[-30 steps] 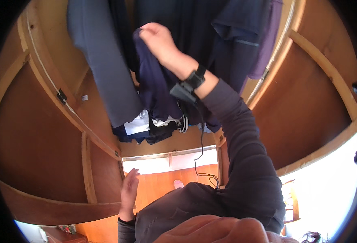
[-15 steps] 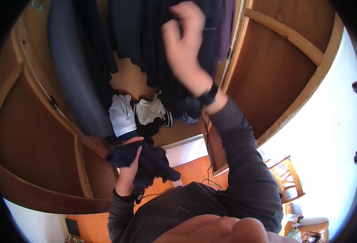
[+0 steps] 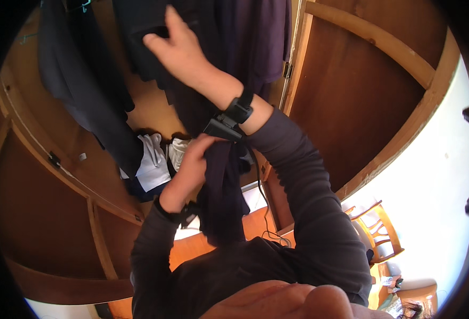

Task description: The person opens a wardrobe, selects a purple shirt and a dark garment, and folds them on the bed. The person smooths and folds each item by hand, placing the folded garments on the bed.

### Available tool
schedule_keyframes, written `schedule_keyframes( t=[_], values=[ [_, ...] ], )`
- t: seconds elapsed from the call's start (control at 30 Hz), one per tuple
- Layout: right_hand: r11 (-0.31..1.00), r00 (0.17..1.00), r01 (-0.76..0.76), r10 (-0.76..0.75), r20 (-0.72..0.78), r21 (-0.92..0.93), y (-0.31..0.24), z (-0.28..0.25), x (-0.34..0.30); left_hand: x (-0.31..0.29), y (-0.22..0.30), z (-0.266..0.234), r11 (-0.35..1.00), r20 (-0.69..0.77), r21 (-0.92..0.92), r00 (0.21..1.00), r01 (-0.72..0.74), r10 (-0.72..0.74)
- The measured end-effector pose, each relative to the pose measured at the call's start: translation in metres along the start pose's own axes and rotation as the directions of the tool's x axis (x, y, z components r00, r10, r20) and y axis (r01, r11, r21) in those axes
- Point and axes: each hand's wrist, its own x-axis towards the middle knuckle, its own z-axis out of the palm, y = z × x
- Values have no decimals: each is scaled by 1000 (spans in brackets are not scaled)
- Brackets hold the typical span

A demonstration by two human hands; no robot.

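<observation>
A dark navy garment hangs down from my left hand, whose fingers are closed on its upper part. The garment's kind cannot be made out. My right hand reaches up in front of the dark hanging clothes, thumb and fingers apart, nothing seen in it. A black device strapped on my right wrist is just above the held garment. Below the hanging clothes, a white folded cloth and a cream cloth lie at the bottom of the wardrobe.
Open wooden doors stand on the left and right. A long dark garment hangs at the left inside. A black cable runs down from my right wrist to the orange floor. A wooden chair stands at the right.
My left hand has moved up and right with the dark garment, which now hangs longer. My right hand has moved left across the hanging clothes. The view has shifted slightly.
</observation>
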Motion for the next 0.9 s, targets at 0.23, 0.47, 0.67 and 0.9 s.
schedule_keyframes(
  t=[0.23,0.47,0.67,0.9],
  values=[
    [910,938,-136,-8,346,392,-25,-18,23,131,-63,-40,608,-242,-791,944,-58,-224],
    [952,950,-296,284,132,84,22,-96,72,123,-80,-151,924,-592,-381,759,31,-270],
    [157,768,276,-629,120,-948,44,-153,183,99,-33,-179,950,-679,-282,727,-131,-101],
    [-204,949,204,-197,245,-957,67,-196,259,77,-22,-204,958,-712,-235,701,-167,-52]
  ],
)
